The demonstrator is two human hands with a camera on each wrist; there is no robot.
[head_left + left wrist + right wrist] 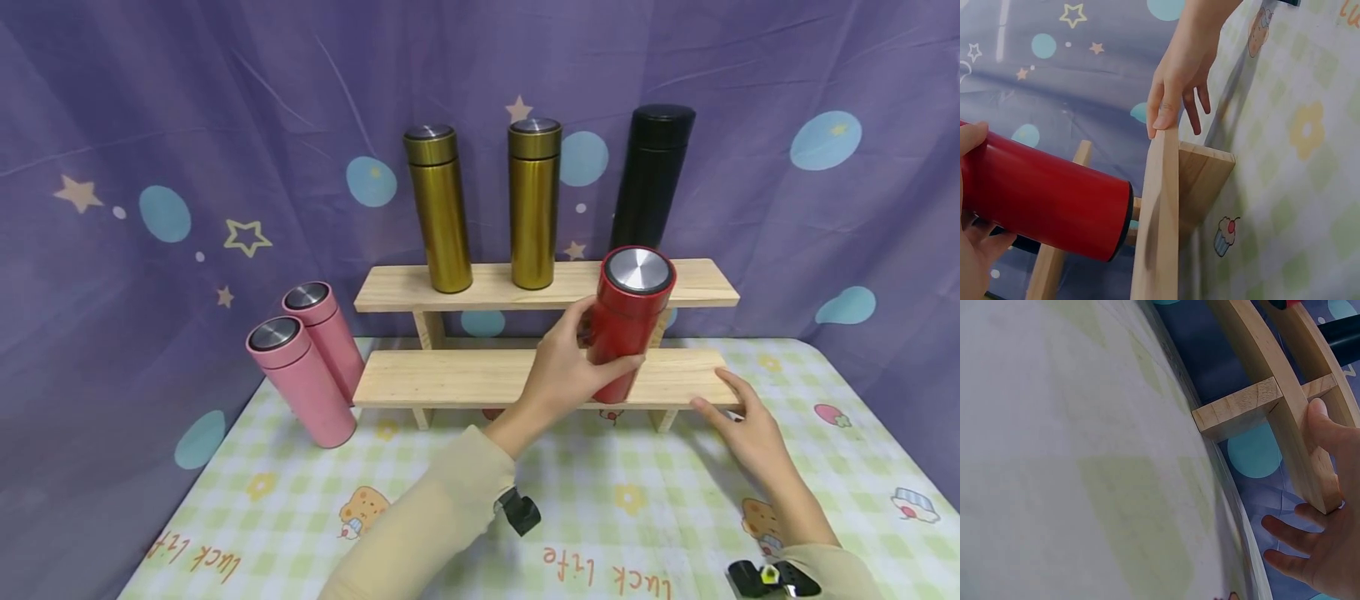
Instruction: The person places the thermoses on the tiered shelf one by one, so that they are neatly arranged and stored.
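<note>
My left hand (pixel 566 367) grips a red thermos bottle (pixel 626 333) with a silver lid around its body. In the left wrist view, the bottle's dark-rimmed base is tilted, close over the lower board of the two-tier wooden shelf (pixel 450 379). My right hand (pixel 750 429) holds the right end of that lower board, its thumb on the front edge. Seen from the right wrist, the thumb (pixel 1317 412) presses on the wood while the other fingers lie around and below the board's end.
Two gold thermos bottles (pixel 534 208) and a black one (pixel 654 175) stand on the upper board. Left of the shelf, two pink thermos bottles (pixel 311 387) stand on the checked tablecloth (pixel 585 492). A purple curtain (pixel 247 100) hangs behind.
</note>
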